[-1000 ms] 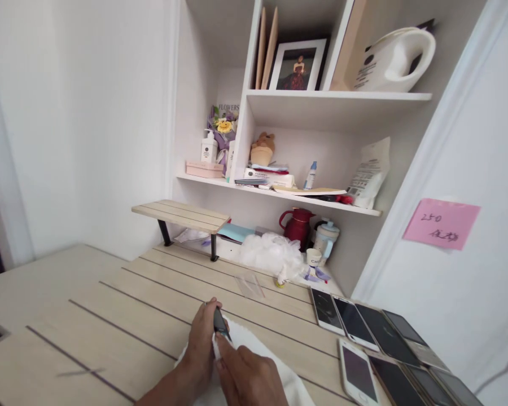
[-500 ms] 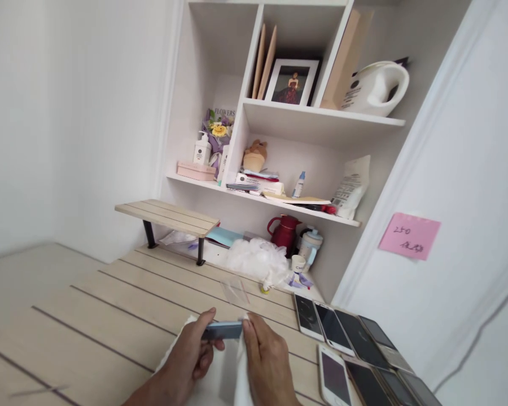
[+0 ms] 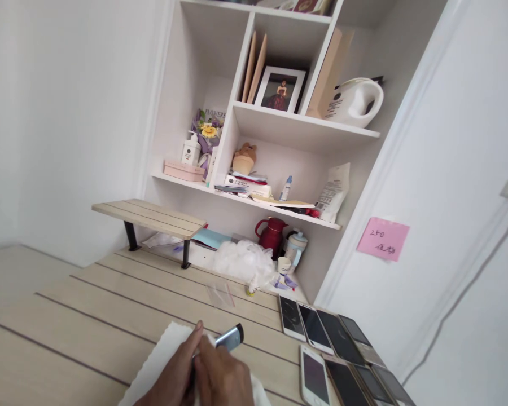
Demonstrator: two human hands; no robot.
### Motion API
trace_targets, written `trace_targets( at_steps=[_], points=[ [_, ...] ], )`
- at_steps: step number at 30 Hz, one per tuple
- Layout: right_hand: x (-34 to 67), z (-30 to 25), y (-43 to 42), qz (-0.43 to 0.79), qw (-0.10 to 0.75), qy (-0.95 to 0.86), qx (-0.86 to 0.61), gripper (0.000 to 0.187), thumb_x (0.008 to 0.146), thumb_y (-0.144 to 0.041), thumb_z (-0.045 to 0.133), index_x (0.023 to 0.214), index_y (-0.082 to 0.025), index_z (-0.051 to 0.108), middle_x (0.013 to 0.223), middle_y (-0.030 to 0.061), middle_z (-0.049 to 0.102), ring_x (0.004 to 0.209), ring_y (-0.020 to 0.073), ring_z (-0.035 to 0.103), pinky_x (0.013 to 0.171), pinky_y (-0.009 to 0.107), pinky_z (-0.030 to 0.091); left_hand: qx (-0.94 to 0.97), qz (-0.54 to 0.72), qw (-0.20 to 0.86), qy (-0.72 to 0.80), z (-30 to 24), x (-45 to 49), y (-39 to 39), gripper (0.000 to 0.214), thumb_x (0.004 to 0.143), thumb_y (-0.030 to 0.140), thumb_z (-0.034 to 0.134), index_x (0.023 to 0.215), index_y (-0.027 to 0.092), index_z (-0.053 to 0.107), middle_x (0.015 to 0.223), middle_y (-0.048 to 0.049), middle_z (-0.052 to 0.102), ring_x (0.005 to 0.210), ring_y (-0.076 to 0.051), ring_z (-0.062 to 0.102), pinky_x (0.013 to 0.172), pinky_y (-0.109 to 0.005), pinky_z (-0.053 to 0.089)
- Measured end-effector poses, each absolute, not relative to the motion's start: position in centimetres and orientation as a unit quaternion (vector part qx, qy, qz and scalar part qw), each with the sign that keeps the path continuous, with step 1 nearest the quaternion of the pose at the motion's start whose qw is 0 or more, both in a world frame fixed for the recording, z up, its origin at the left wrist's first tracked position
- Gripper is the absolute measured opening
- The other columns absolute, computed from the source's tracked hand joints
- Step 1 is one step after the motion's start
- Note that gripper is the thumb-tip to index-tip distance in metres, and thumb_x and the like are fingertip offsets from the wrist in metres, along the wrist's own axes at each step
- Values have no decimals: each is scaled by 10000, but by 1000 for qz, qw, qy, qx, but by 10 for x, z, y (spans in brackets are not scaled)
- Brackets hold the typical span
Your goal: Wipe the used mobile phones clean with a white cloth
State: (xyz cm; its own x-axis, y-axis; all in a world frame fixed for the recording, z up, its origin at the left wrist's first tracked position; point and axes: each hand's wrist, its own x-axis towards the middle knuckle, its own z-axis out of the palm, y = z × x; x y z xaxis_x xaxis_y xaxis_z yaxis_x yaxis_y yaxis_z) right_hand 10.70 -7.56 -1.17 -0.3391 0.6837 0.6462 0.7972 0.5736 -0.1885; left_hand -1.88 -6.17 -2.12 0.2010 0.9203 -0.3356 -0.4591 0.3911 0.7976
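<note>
The left hand point(image 3: 181, 375) and right hand point(image 3: 224, 380) close snugly on a dark smartphone point(image 3: 231, 337), held in a white cloth point(image 3: 161, 354) over the bench point(image 3: 88, 304); its end pokes out; an even pinch through the cloth suits this; a row of phones point(image 3: 290, 317) lies to the right.

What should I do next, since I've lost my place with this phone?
Probably wipe the phone's exposed end with the white cloth: your left hand and right hand grip its other end, and the cloth lies right beneath them.
</note>
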Motion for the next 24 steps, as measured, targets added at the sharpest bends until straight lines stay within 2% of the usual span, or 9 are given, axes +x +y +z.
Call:
trace_targets(
  at_steps=[2, 6, 10, 15, 18, 22, 24],
  points=[
    [98, -18, -79, -109, 340, -817, -453, 469, 1053, -483, 226, 1225, -299, 622, 694, 12, 683, 516, 213, 685, 456, 264, 429, 269, 451, 725, 446, -21, -20, -61, 617, 666, 777, 661, 452, 239, 445, 353, 60, 360, 367, -114, 326, 394, -241, 229],
    [102, -17, -79, -101, 335, -816, -459, 476, 1052, -480, 210, 1232, -325, 623, 696, 10, 670, 527, 219, 689, 479, 269, 456, 292, 417, 730, 457, -17, -15, -63, 702, 687, 870, 505, 423, 253, 299, 342, 65, 276, 356, -69, 239, 393, -210, 131],
    [121, -8, -71, -92, 344, -820, -448, 436, 1060, -401, 265, 1316, -276, 596, 761, 37, 711, 599, 219, 722, 550, 272, 510, 355, 409, 691, 479, -18, -9, -62, 771, 639, 953, 391, 424, 213, 426, 324, 37, 331, 307, -72, 273, 362, -213, 105],
    [134, -5, -62, -99, 397, -773, -486, 449, 1064, -385, 289, 1296, -221, 636, 837, 81, 751, 668, 227, 742, 639, 287, 546, 395, 415, 674, 466, -24, -7, -58, 869, 702, 941, 274, 489, 162, 596, 316, 35, 335, 270, -61, 228, 344, -217, 79],
    [124, -14, -65, -107, 405, -775, -474, 465, 1067, -394, 270, 1281, -223, 645, 764, 64, 734, 599, 214, 726, 616, 278, 549, 357, 418, 703, 452, -28, -8, -55, 813, 681, 946, 325, 443, 192, 516, 319, 43, 320, 280, -67, 227, 343, -223, 78],
    [104, -28, -71, -163, 359, -804, -445, 522, 1061, -461, 211, 1269, -261, 646, 639, 25, 680, 454, 203, 667, 434, 257, 480, 266, 422, 761, 415, -33, -12, -54, 713, 659, 897, 504, 424, 252, 311, 333, 75, 270, 309, -85, 254, 349, -242, 211],
    [99, -30, -73, -180, 343, -812, -436, 533, 1057, -479, 201, 1265, -268, 643, 644, 20, 681, 434, 205, 656, 405, 265, 465, 249, 430, 763, 414, -34, -14, -53, 704, 676, 871, 530, 420, 259, 294, 327, 71, 278, 315, -96, 275, 359, -255, 236]
  ],
)
